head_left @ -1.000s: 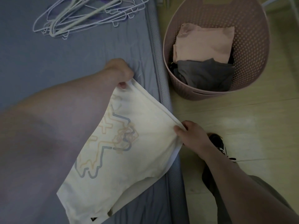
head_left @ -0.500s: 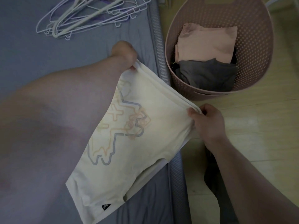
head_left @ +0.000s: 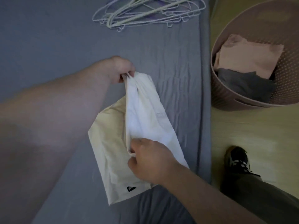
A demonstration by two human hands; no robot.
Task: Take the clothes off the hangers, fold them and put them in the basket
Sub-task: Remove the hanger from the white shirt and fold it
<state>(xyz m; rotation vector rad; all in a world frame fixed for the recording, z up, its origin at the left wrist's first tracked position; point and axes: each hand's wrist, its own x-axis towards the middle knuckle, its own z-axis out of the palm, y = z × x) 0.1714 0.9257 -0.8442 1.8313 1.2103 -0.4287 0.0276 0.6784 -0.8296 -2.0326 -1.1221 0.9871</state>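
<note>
White shirt (head_left: 142,120) now doubled over on the grey bed (head_left: 48,46); printed front, showing half a second ago, is turned under. Left hand (head_left: 120,70) pinches the far fold edge, right hand (head_left: 150,160) has swung in from the bedside, fingers curled, probably gripping the near edge. Basket (head_left: 291,62) on the floor holds folded clothes; hangers (head_left: 145,12) heaped beyond.

Left hand (head_left: 120,70): extended forward on a bare forearm entering from the lower left; knuckles up, fingers curled, pinching the upper end of the white garment (head_left: 145,113).
Right hand (head_left: 150,160): entering from the lower right on a bare forearm; back of hand up, fingers and thumb curled round the garment's folded edge, nearer the body than the left.
</note>
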